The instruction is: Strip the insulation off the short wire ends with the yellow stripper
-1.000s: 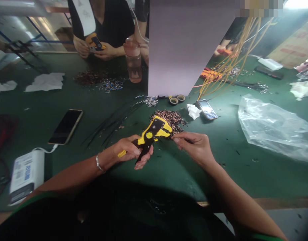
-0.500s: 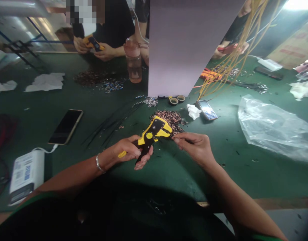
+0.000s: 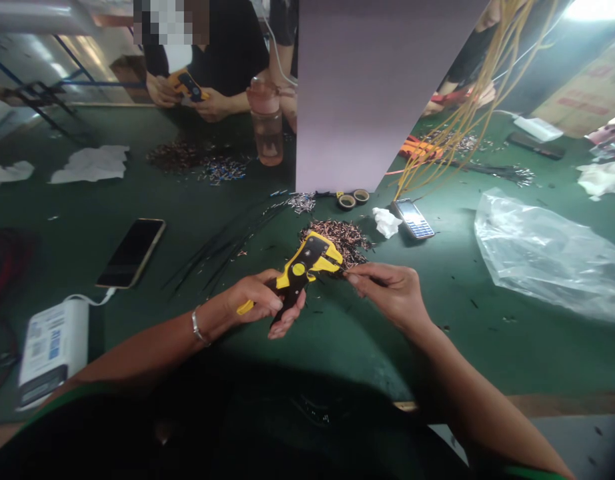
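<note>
Little has shifted: left hand (image 3: 256, 293) clamped round the yellow-black tool (image 3: 301, 268), right hand (image 3: 390, 287) pinching what seems a thin wire (image 3: 344, 271).

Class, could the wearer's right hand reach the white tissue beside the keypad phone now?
Probably yes: the tissue lies just beyond the right hand, with green tabletop between, though its fingertips seem to pinch something thin at the yellow tool.

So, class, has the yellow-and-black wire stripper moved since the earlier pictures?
No; the wire stripper shows no visible shift in any direction against the keypad phone lying beyond it.
</note>
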A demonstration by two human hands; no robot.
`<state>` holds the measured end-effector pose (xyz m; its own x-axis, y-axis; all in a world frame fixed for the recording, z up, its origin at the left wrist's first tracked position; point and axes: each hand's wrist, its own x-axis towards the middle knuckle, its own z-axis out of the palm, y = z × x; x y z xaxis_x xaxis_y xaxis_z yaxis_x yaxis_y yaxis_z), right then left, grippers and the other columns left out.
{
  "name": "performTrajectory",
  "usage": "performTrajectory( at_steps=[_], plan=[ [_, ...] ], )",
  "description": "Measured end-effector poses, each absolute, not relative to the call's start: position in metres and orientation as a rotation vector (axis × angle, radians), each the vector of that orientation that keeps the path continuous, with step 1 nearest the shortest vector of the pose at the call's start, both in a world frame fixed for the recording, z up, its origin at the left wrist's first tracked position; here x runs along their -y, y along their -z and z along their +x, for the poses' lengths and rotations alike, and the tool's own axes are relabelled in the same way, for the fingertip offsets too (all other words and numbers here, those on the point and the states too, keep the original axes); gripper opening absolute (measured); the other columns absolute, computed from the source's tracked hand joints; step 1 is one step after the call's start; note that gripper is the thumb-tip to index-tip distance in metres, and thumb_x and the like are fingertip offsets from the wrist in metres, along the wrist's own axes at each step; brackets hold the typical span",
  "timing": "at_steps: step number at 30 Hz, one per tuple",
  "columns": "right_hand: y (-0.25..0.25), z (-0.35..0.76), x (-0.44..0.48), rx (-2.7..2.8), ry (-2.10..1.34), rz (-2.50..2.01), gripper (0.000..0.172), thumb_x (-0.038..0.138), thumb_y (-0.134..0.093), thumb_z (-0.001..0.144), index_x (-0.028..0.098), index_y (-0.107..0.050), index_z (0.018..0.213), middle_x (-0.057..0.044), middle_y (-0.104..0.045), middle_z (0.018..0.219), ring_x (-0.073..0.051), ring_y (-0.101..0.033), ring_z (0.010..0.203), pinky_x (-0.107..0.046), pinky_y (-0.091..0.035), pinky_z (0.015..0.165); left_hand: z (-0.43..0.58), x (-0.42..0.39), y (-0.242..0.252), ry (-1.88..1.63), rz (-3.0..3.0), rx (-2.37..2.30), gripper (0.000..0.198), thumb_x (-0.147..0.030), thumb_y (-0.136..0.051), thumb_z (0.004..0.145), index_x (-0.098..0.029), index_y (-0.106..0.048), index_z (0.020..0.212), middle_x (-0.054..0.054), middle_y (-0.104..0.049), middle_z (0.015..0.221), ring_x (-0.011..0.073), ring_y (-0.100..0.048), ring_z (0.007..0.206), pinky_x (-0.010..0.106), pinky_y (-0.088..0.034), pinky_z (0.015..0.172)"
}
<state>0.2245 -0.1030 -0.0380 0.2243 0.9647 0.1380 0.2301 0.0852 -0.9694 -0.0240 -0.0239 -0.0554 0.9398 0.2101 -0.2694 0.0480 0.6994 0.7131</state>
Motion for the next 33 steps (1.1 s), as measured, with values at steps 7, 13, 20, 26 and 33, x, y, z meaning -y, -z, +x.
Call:
performTrajectory(
  at_steps=[7, 13, 20, 26, 33],
  plan=[
    [0.037, 0.226, 0.103, 1.24, -0.814, -1.387, 0.008, 0.026, -0.076, 0.069, 0.024, -0.083, 0.071, 0.0, -0.072, 0.055, -0.012, -0.058, 0.043, -0.027, -0.048, 0.044, -0.022, 0.027, 0.051, -0.097, 0.795, -0.364, 0.027, -0.023, -0.07, 0.06, -0.014, -0.07, 0.085, 0.003, -0.06, 0.062, 0.0145, -0.054, 0.046, 0.028, -0.049, 0.043],
    [0.036, 0.227, 0.103, 1.244, -0.807, -1.417, 0.01, 0.028, -0.074, 0.069, 0.024, -0.083, 0.07, 0.0, -0.071, 0.055, -0.012, -0.057, 0.043, -0.028, -0.047, 0.043, -0.023, 0.031, 0.049, -0.123, 0.791, -0.349, 0.024, -0.022, -0.07, 0.063, -0.014, -0.069, 0.085, 0.002, -0.06, 0.062, 0.0137, -0.055, 0.046, 0.026, -0.05, 0.043],
    [0.036, 0.226, 0.102, 1.212, -0.876, -1.471, 0.012, 0.03, -0.074, 0.069, 0.022, -0.081, 0.071, 0.001, -0.065, 0.049, -0.012, -0.056, 0.044, -0.028, -0.046, 0.045, -0.022, 0.04, 0.045, -0.194, 0.838, -0.373, 0.02, -0.02, -0.067, 0.067, -0.012, -0.066, 0.085, 0.001, -0.062, 0.064, 0.0128, -0.057, 0.047, 0.025, -0.051, 0.044],
    [0.045, 0.225, 0.1, 1.238, -0.99, -1.468, 0.016, 0.033, -0.075, 0.071, 0.021, -0.08, 0.08, -0.001, -0.07, 0.059, -0.014, -0.061, 0.051, -0.03, -0.05, 0.05, -0.017, 0.045, 0.041, -0.238, 0.847, -0.429, 0.02, -0.02, -0.068, 0.065, -0.014, -0.064, 0.083, -0.001, -0.06, 0.06, 0.0123, -0.056, 0.046, 0.025, -0.051, 0.043],
    [0.047, 0.229, 0.103, 1.466, -0.464, -1.52, 0.021, 0.029, -0.069, 0.082, 0.023, -0.078, 0.1, -0.006, -0.079, 0.09, -0.022, -0.073, 0.079, -0.04, -0.06, 0.079, -0.013, 0.046, 0.048, -0.273, 0.872, -0.463, 0.017, -0.018, -0.065, 0.063, -0.014, -0.062, 0.079, -0.001, -0.061, 0.059, 0.0127, -0.058, 0.045, 0.025, -0.051, 0.044]
  ],
)
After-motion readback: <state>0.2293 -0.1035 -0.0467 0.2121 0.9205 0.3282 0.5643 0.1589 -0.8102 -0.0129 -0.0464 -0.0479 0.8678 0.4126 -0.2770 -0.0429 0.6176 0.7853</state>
